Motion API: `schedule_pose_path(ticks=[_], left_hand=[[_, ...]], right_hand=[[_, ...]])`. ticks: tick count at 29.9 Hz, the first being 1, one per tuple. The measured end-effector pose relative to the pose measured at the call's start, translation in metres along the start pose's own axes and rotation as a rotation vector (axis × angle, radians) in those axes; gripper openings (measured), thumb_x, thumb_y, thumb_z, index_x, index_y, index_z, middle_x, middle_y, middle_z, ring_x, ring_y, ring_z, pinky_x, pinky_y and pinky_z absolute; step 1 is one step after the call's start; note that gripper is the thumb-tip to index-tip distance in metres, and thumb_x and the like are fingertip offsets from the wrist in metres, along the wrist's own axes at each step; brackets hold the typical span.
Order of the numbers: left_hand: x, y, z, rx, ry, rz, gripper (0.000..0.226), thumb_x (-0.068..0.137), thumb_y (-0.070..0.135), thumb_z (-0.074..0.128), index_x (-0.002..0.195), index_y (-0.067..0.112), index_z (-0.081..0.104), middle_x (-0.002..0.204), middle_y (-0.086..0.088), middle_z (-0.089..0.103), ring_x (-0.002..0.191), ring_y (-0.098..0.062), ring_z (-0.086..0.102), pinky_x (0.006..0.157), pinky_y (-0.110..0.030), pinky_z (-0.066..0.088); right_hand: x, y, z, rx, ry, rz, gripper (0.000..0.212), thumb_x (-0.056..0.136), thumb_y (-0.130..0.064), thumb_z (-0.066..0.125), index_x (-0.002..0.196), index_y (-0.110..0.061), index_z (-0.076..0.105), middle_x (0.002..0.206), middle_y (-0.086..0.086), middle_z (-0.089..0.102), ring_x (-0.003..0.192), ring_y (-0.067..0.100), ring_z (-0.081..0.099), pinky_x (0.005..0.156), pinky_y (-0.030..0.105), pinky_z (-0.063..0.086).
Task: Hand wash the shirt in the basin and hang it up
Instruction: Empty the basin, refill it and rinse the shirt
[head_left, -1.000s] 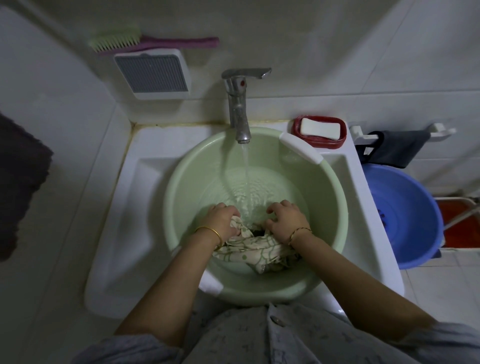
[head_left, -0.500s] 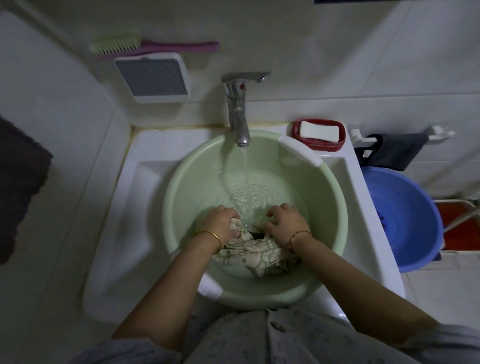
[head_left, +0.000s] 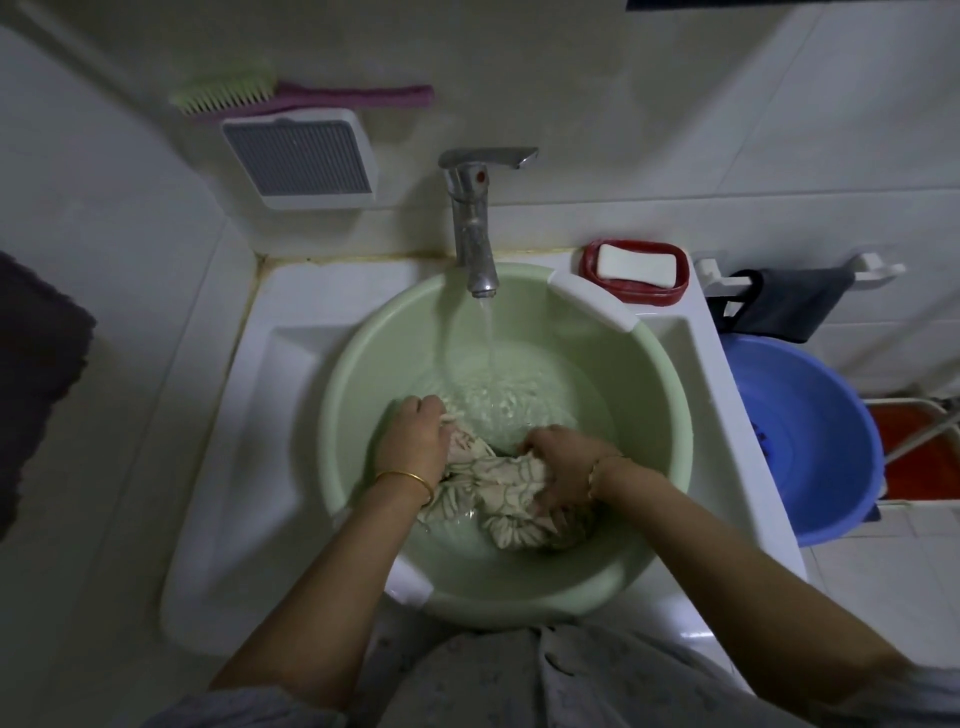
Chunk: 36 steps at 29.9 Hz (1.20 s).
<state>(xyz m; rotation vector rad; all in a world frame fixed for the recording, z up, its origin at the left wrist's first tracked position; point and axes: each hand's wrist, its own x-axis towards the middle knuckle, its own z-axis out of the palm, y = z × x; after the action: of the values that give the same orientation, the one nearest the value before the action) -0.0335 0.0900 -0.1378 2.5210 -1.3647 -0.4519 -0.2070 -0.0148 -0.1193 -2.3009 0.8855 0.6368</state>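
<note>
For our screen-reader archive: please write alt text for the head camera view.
The left hand and right hand grip a patterned cream shirt in a green basin set in a white sink, under a running tap. A red soap dish with white soap sits at the sink's back right corner; a blue basin stands alongside.

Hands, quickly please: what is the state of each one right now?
Left hand: closed, gripping the shirt in the green basin.
Right hand: closed, gripping the same shirt.
</note>
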Motion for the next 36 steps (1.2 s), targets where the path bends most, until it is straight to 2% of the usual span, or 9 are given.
schedule_pose_path(ticks=[4, 7, 12, 20, 24, 28, 30, 33, 36], left_hand=[[-0.002, 0.011, -0.014, -0.201, -0.104, 0.101, 0.06, 0.081, 0.062, 0.03, 0.114, 0.025, 0.064, 0.124, 0.001, 0.058, 0.117, -0.021, 0.05, 0.102, -0.033, 0.035], [-0.009, 0.019, -0.022, -0.394, -0.352, 0.057, 0.041, 0.093, 0.047, 0.049, 0.125, 0.023, 0.055, 0.118, 0.006, 0.057, 0.105, -0.008, 0.05, 0.08, -0.015, 0.037], [-0.002, 0.012, -0.025, -0.423, -0.273, -0.022, 0.029, 0.093, 0.035, 0.054, 0.114, 0.015, 0.052, 0.096, -0.002, 0.06, 0.09, -0.02, 0.059, 0.067, -0.024, 0.037], [0.014, 0.019, -0.029, -0.193, 0.052, -0.03, 0.022, 0.088, 0.014, 0.055, 0.109, 0.007, 0.052, 0.104, -0.019, 0.059, 0.095, -0.036, 0.056, 0.081, -0.04, 0.045], [0.016, 0.02, -0.014, 0.02, 0.149, 0.111, 0.022, 0.077, 0.012, 0.063, 0.099, 0.008, 0.06, 0.105, -0.015, 0.056, 0.102, -0.035, 0.049, 0.089, -0.039, 0.037], [0.014, 0.02, 0.001, 0.079, -0.274, 0.082, 0.033, 0.087, 0.034, 0.056, 0.114, 0.016, 0.06, 0.121, -0.009, 0.052, 0.119, -0.028, 0.042, 0.101, -0.037, 0.037], [0.01, 0.025, 0.002, -0.003, -0.269, 0.037, 0.024, 0.083, 0.033, 0.058, 0.104, 0.022, 0.065, 0.111, -0.006, 0.055, 0.115, -0.026, 0.045, 0.098, -0.036, 0.04], [0.003, 0.033, -0.006, -0.334, -0.486, -0.056, 0.02, 0.078, 0.021, 0.065, 0.098, 0.024, 0.061, 0.089, 0.002, 0.058, 0.097, -0.021, 0.057, 0.072, -0.026, 0.046], [-0.003, 0.03, -0.016, -0.483, -0.701, -0.069, 0.047, 0.064, 0.037, 0.077, 0.104, 0.018, 0.061, 0.1, 0.002, 0.065, 0.1, -0.019, 0.06, 0.087, -0.031, 0.049]], right_hand=[[0.012, -0.002, -0.013, 0.301, 0.135, 0.147, 0.051, 0.085, -0.042, 0.065, 0.122, -0.009, 0.053, 0.125, 0.012, 0.058, 0.112, 0.027, 0.054, 0.087, 0.029, 0.041], [0.016, -0.007, -0.022, 0.535, 0.063, 0.173, 0.067, 0.086, -0.052, 0.058, 0.131, -0.003, 0.051, 0.132, 0.013, 0.055, 0.119, 0.027, 0.053, 0.095, 0.028, 0.04], [0.023, -0.02, -0.044, 0.353, -0.042, 0.206, 0.079, 0.082, -0.068, 0.049, 0.126, -0.003, 0.056, 0.129, 0.015, 0.057, 0.114, 0.028, 0.056, 0.088, 0.027, 0.041], [0.02, -0.025, -0.065, -0.105, 0.633, 0.219, 0.048, 0.085, -0.037, 0.063, 0.122, -0.014, 0.045, 0.122, 0.009, 0.046, 0.116, 0.032, 0.045, 0.094, 0.044, 0.041], [0.021, -0.02, -0.058, 0.002, 0.346, 0.285, 0.05, 0.09, -0.042, 0.055, 0.129, -0.012, 0.045, 0.126, 0.014, 0.048, 0.114, 0.034, 0.049, 0.094, 0.044, 0.046], [0.023, -0.025, -0.032, 0.053, 0.081, 0.292, 0.062, 0.088, -0.035, 0.062, 0.136, -0.005, 0.036, 0.136, 0.018, 0.041, 0.122, 0.037, 0.046, 0.101, 0.041, 0.04], [0.022, -0.023, -0.03, 0.07, 0.106, 0.242, 0.043, 0.089, -0.015, 0.057, 0.128, -0.004, 0.043, 0.131, 0.017, 0.047, 0.118, 0.034, 0.05, 0.092, 0.033, 0.041], [0.017, -0.024, -0.036, 0.173, -0.009, 0.223, 0.031, 0.093, -0.024, 0.053, 0.116, -0.002, 0.055, 0.117, 0.014, 0.057, 0.101, 0.027, 0.054, 0.075, 0.024, 0.037], [0.012, -0.028, -0.037, 0.36, -0.135, 0.233, 0.029, 0.091, -0.032, 0.052, 0.101, -0.006, 0.06, 0.102, 0.012, 0.06, 0.088, 0.024, 0.056, 0.074, 0.028, 0.044]])
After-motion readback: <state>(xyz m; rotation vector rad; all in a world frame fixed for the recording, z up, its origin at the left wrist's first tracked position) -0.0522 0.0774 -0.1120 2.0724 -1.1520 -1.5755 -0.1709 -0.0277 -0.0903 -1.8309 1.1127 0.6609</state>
